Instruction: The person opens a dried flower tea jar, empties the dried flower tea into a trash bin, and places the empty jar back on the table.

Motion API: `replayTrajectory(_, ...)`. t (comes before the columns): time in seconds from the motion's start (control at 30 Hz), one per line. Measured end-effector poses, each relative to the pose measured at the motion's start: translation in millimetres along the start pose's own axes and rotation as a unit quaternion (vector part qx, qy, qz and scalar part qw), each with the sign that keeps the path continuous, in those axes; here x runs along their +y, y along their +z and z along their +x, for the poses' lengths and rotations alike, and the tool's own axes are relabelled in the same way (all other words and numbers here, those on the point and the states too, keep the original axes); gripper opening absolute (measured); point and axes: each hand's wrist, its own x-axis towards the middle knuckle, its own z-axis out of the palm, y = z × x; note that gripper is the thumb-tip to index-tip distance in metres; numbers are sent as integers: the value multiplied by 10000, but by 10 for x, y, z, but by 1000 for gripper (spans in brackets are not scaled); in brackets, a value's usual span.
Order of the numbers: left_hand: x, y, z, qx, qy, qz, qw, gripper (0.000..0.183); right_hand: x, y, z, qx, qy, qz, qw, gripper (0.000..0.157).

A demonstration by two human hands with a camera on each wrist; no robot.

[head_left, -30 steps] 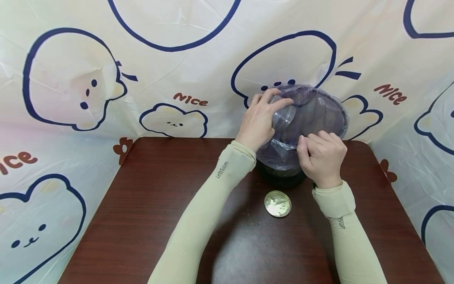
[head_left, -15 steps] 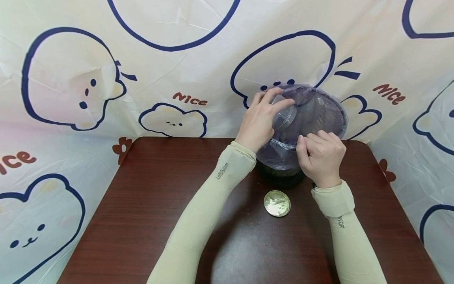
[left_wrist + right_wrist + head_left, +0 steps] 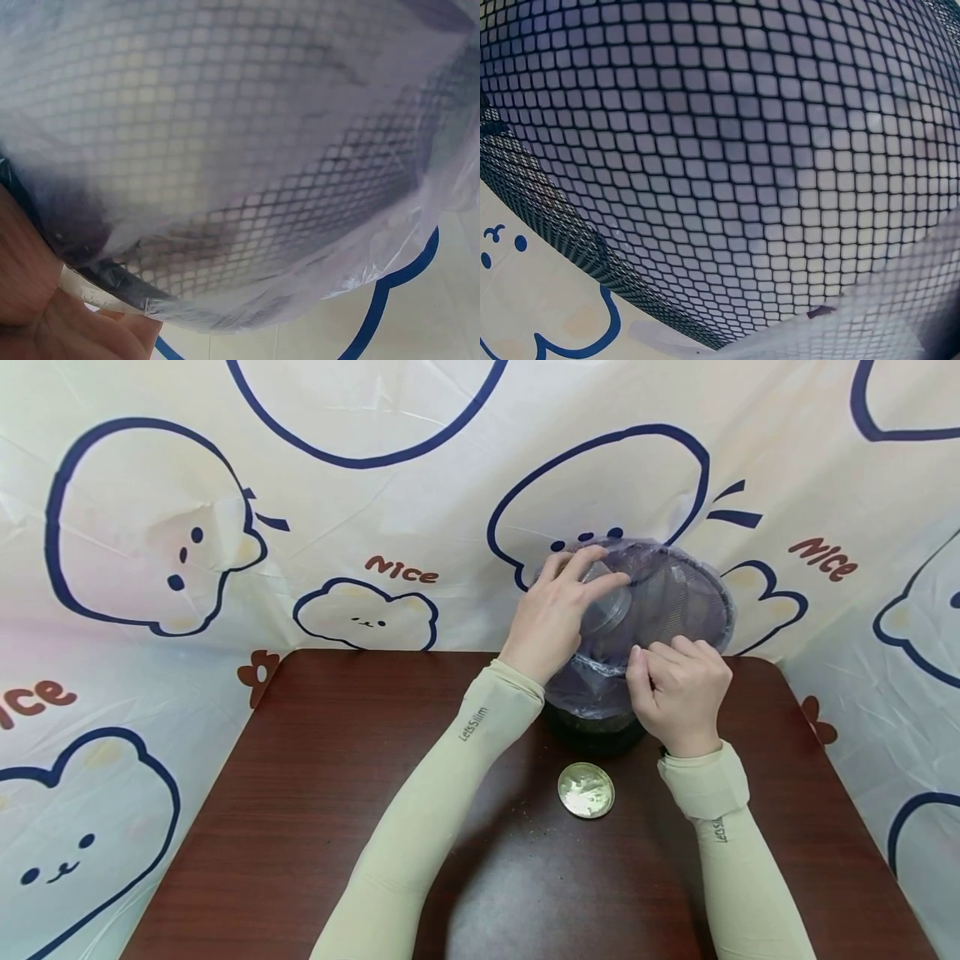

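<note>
A round black mesh basket (image 3: 667,597), tilted on its side and wrapped in a thin clear plastic bag (image 3: 592,689), stands at the far side of the dark wooden surface (image 3: 315,793), just in front of the backdrop. In both wrist views the mesh fills almost the whole picture, so its outline is cut off there; in the left wrist view the mesh (image 3: 247,150) looks milky and blurred behind the plastic.

The left hand (image 3: 558,610) has its fingers curled around a small clear plastic cup (image 3: 607,602), holding it against the left part of the basket. The cup is transparent and hard to make out; what is inside it I cannot tell. The right hand (image 3: 678,693) is closed, with the fingers curled, and pinches the bag at the lower front edge of the basket. Below the bag a dark round base (image 3: 596,735) shows, mostly hidden by the plastic and the two hands.

Near the base, a little toward the person, a small round gold-coloured lid (image 3: 586,790) lies flat on the surface, with a few tiny crumbs around it.

Both arms wear pale beige sleeves (image 3: 442,793); on each the word "LetsSlim" can be read. The backdrop (image 3: 300,485) is a creased white sheet with cartoon bears in blue outline and the word "Nice" printed in red-brown; on the left edge this word is cut off.
</note>
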Motion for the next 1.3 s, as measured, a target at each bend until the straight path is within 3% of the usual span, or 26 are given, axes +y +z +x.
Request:
replayTrajectory(0.8,19,-4,10,-134,107,200,9997,74,-2,-14,1,-45,2,-27,10000,58)
replayTrajectory(1.3,19,-8,21,-136,532,595,9967,68,-2,8,0,75,22,28,10000,60)
